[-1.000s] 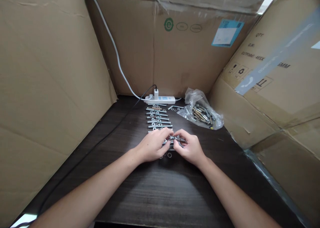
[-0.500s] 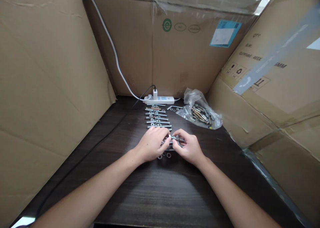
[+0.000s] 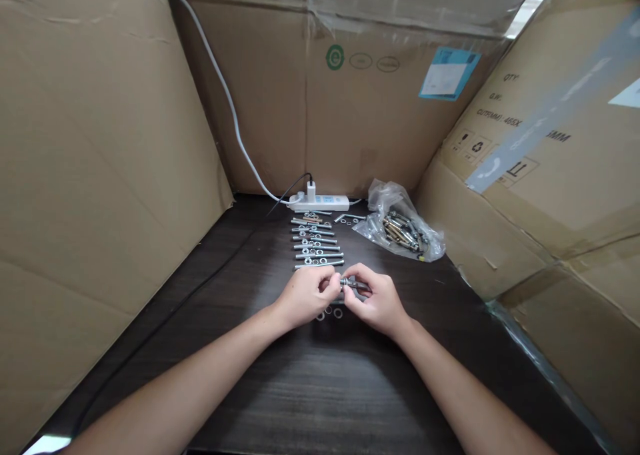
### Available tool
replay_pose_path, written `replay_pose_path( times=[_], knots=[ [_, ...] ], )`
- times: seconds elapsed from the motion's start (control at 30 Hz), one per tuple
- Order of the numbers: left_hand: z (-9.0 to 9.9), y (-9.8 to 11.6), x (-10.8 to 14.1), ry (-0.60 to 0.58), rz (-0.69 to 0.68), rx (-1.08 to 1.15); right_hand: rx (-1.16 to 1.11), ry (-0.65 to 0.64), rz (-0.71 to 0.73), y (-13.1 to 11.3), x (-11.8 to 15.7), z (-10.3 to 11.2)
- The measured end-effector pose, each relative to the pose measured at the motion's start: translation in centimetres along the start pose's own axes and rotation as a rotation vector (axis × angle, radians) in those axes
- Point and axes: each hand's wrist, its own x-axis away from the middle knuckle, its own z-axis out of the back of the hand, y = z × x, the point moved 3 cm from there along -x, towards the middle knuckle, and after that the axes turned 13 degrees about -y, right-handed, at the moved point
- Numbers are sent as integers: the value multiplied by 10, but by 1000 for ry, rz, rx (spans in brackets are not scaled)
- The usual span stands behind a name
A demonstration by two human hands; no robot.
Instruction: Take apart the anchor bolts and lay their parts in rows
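One metal bolt was above the middle of the bench — the left hand pinched its left end, fingertips together, and the right hand curled half-closed around the other. Loose bolts and washers ran toward the far edge — a clear plastic bag lay near the far right corner.

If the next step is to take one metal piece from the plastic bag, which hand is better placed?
Probably the right hand: it is nearer the plastic bag, which lies ahead on that side. The left hand is farther away. However, the right hand holds a bolt, so it should first be freed.
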Motion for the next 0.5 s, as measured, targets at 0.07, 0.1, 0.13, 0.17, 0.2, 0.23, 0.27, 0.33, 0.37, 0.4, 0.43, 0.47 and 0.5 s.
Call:
replay_pose_path(
  times=[0.07, 0.1, 0.13, 0.17, 0.2, 0.23, 0.27, 0.33, 0.37, 0.4, 0.43, 0.47, 0.5],
  knots=[
    [1, 1, 0, 40, 16, 152, -14, 31, -15, -1, 0, 2],
    [1, 2, 0, 52, 29, 252, -27, 46, -22, -1, 0, 3],
    [0, 3, 0, 55, 57, 376, -42, 57, -25, -1, 0, 4],
    [-2, 3, 0, 40, 99, 526, -56, 61, -25, -1, 0, 4],
    [-4, 4, 1, 3, 153, 692, -67, 57, -22, -2, 0, 4],
    [-8, 4, 1, -57, 210, 862, -73, 46, -18, -2, 0, 3],
    [-12, 5, 2, -127, 260, 1018, -70, 32, -16, -2, -1, 3],
    [-19, 7, 4, -248, 315, 1242, -47, 1, -17, -1, -1, 1],
    [-20, 8, 5, -285, 324, 1304, -34, -15, -18, -1, -2, 0],
    [-21, 7, 5, -299, 328, 1339, -24, -32, -19, -1, -2, 0],
    [-21, 7, 5, -299, 328, 1359, -16, -46, -20, 0, -2, 0],
    [-21, 6, 5, -296, 329, 1370, -11, -59, -20, 0, -3, -1],
    [-22, 6, 5, -297, 332, 1376, -6, -66, -21, 0, -3, -1]
  ],
)
